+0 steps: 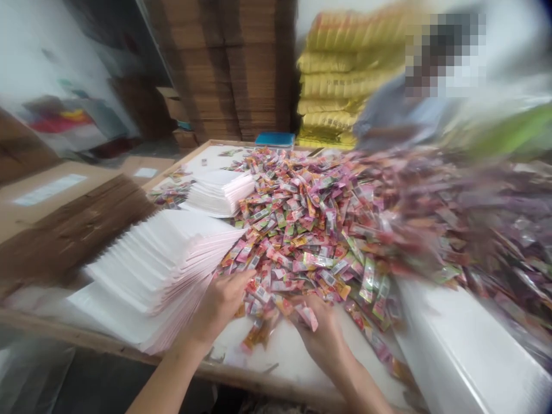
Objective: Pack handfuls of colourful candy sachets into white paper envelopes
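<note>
A big heap of small, colourful plastic sachets point(293, 224) covers the table, in pink, green and orange wrappers. At the heap's near edge is my left hand point(228, 294), beside the stack of white, pink-edged envelopes point(172, 259). Its visible fingers stretch toward the sachets, and their far side is hidden. My right hand point(319, 323) curls inward over the near edge. A pink and white sachet point(307, 316) shows at its fingers, which look closed on a few sachets. Between both hands, several sachets point(261, 333) are blurred above the white tabletop point(241, 359).
A smaller stack of white envelopes point(219, 192) lies farther back. At the right is a long white box or stack point(470, 351), blurred. Cardboard boxes point(64, 213) flank the left. Behind are stacked cardboard point(228, 75), yellow sacks point(328, 86), a blue item point(275, 139) and a person point(392, 115).
</note>
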The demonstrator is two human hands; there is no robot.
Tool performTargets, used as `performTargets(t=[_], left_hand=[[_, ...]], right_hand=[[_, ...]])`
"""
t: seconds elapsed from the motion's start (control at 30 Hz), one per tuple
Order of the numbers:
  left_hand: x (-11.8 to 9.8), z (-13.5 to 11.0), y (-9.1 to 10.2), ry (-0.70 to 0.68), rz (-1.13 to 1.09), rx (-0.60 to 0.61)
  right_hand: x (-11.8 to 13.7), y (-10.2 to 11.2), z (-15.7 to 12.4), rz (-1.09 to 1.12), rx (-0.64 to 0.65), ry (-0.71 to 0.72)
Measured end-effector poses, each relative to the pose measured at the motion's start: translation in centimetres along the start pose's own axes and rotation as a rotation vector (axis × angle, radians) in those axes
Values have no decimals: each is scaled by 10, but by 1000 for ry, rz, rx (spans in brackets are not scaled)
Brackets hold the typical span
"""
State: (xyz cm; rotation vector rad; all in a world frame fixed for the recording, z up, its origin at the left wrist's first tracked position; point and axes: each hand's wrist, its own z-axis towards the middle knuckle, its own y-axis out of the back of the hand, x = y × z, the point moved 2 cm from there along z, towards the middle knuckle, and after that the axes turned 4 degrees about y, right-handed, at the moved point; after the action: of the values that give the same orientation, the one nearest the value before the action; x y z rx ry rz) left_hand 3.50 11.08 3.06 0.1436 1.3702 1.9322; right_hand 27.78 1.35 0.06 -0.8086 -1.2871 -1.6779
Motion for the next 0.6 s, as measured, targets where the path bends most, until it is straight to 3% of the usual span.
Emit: performTargets(t=[0.17, 0.27, 0.33, 0.47, 0.6], left_hand=[[-39, 30, -6, -206, 64, 76], [-57, 39, 3, -344, 46, 55], [-60, 40, 7, -360, -12, -2], [-60, 32, 4, -164, -266, -91], [-63, 16, -20, 400, -912, 9]], right_hand=[[13, -21, 33, 26, -119, 60], [18, -31, 52, 14, -159, 105], [20, -31, 57, -3, -173, 98], [24, -23, 53, 103, -131, 30], [35, -16, 43, 489, -150, -142]])
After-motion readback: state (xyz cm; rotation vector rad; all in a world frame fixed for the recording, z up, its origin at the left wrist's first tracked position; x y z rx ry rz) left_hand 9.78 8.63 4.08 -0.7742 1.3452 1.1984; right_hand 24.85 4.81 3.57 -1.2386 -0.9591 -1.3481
